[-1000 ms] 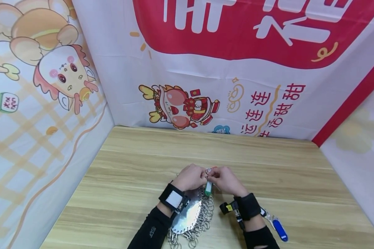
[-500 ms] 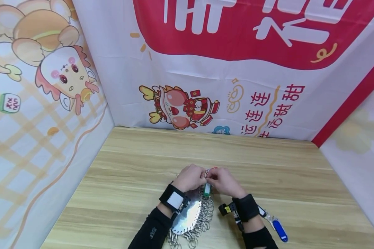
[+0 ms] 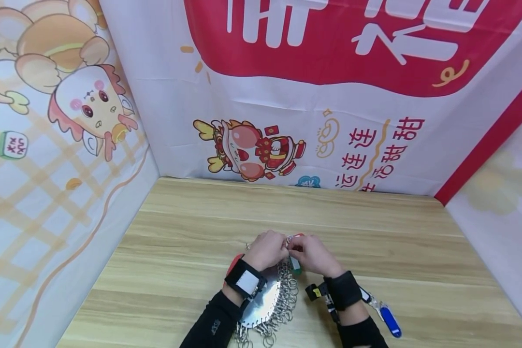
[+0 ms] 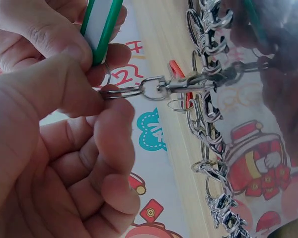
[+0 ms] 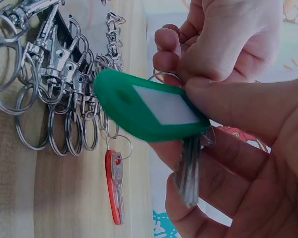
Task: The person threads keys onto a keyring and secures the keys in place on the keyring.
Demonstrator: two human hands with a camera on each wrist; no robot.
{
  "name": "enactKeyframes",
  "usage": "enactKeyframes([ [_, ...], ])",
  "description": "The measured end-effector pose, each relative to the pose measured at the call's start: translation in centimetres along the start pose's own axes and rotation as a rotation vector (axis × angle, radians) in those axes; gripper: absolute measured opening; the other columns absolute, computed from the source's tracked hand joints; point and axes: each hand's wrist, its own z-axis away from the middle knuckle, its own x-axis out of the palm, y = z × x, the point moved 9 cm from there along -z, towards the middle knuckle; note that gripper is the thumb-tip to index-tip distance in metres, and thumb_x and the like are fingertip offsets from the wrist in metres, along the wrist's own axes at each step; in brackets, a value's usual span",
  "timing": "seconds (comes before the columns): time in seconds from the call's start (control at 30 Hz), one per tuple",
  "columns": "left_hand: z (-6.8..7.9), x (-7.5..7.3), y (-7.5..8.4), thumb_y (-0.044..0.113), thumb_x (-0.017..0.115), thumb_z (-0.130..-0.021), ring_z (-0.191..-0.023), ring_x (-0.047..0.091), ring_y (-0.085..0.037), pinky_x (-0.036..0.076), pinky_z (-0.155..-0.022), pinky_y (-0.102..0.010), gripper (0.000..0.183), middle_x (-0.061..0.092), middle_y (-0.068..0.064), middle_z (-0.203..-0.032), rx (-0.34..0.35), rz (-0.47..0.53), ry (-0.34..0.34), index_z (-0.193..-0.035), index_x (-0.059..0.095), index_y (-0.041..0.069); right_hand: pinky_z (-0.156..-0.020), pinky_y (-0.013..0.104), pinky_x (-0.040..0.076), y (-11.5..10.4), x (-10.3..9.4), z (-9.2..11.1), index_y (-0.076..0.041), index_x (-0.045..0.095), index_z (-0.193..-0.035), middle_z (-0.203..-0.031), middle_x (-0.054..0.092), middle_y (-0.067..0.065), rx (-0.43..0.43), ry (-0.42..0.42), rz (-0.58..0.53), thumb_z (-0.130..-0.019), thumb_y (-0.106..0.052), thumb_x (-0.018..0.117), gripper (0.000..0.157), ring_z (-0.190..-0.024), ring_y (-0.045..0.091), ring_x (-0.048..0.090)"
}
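With thumb and fingertip, my left hand (image 3: 266,249) pinches a split ring (image 4: 123,92). That ring hangs from a metal swivel clasp (image 4: 178,86) on the rim of a shiny metal disc (image 3: 264,300). Close beside it, my right hand (image 3: 315,254) holds a green key tag (image 5: 125,110) with a white label between thumb and fingers. A silver key (image 5: 187,173) dangles under the tag. The tag's wire ring (image 5: 165,75) reaches toward the left fingertips, which partly hide it. A red key tag (image 5: 112,191) with a key hangs from another ring on the disc.
Many empty rings (image 5: 72,131) hang along the disc's rim. A blue key tag (image 3: 390,321) with a key lies on the wooden table (image 3: 417,251) by the right forearm. Something red (image 3: 235,262) shows behind the left wrist. A printed cloth (image 3: 165,106) stands behind the table.
The green key tag has swung slightly to the right under the right hand. My left wrist has shifted a little right, and a red edge now shows beside it. Both hands keep their places.
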Motion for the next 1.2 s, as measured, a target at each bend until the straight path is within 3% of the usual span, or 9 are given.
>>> enactKeyframes([
  [0.37,0.1,0.0,-0.2,0.014,0.053,-0.092,-0.046,0.046,-0.010,0.036,-0.046,-0.023,0.026,0.044,0.004,-0.055,0.014,0.072,-0.064,-0.067,0.051,0.014,-0.057,0.024,0.046,1.0,0.2,-0.4,-0.011,0.066,-0.083,-0.076,0.062,-0.004,0.095,0.040,-0.061,-0.087,-0.004,0.064,0.008,-0.063,0.007,0.054],
  [0.57,0.1,-0.1,-0.2,0.015,0.050,-0.097,-0.053,0.047,-0.010,0.039,-0.051,-0.023,0.026,0.047,0.003,-0.062,0.048,0.052,-0.088,-0.071,0.054,0.014,-0.056,0.025,0.045,1.4,0.3,-0.3,-0.010,0.066,-0.086,-0.079,0.062,-0.004,0.148,0.023,-0.088,-0.090,-0.006,0.062,0.007,-0.063,0.010,0.053],
  [1.0,0.4,0.1,-0.4,0.015,0.051,-0.096,-0.052,0.047,-0.012,0.038,-0.049,-0.024,0.027,0.048,0.002,-0.060,-0.011,0.045,-0.085,-0.069,0.051,0.014,-0.059,0.025,0.046,0.5,0.1,-0.1,-0.008,0.066,-0.085,-0.080,0.063,-0.003,0.058,0.013,-0.040,-0.089,-0.004,0.063,0.006,-0.066,0.007,0.053],
  [1.2,0.4,0.3,-0.6,0.013,0.052,-0.093,-0.049,0.048,-0.011,0.038,-0.047,-0.024,0.027,0.047,0.003,-0.058,-0.036,0.105,-0.082,-0.066,0.050,0.013,-0.054,0.024,0.044,0.9,0.0,-0.1,-0.009,0.066,-0.086,-0.080,0.063,-0.001,0.104,0.016,-0.089,-0.090,-0.005,0.061,0.007,-0.062,0.009,0.052],
])
